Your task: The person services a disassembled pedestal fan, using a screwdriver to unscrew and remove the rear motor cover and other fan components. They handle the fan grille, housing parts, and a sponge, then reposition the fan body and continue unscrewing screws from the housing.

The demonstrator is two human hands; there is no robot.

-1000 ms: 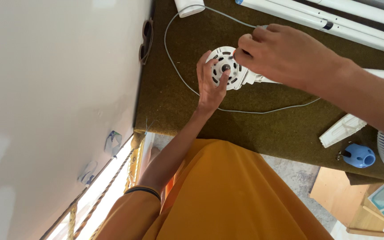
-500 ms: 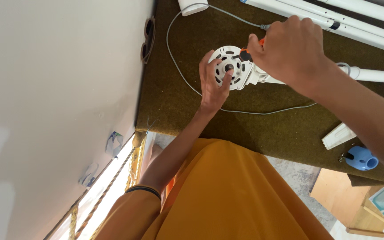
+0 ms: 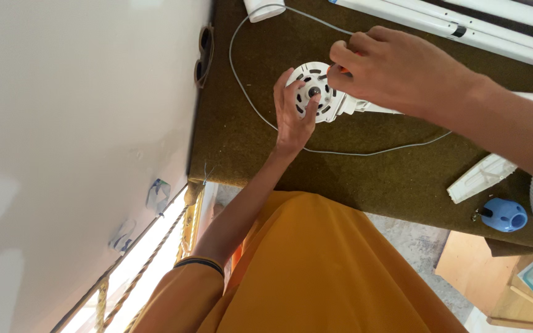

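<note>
Olive felt covers the table [image 3: 248, 154], on which a white slotted disc [image 3: 313, 92] lies, joined to a white arm running off to the right. Right hand [image 3: 402, 71] comes in from above the disc, fingers curled and pinched over its upper right rim; whatever they grip is hidden. Left hand [image 3: 292, 114] steadies the disc from below, fingers spread across its face, thumb near the dark hub. Grey cord [image 3: 340, 151] loops beneath both hands. Blue knob [image 3: 504, 214] lies well apart, lower right.
</note>
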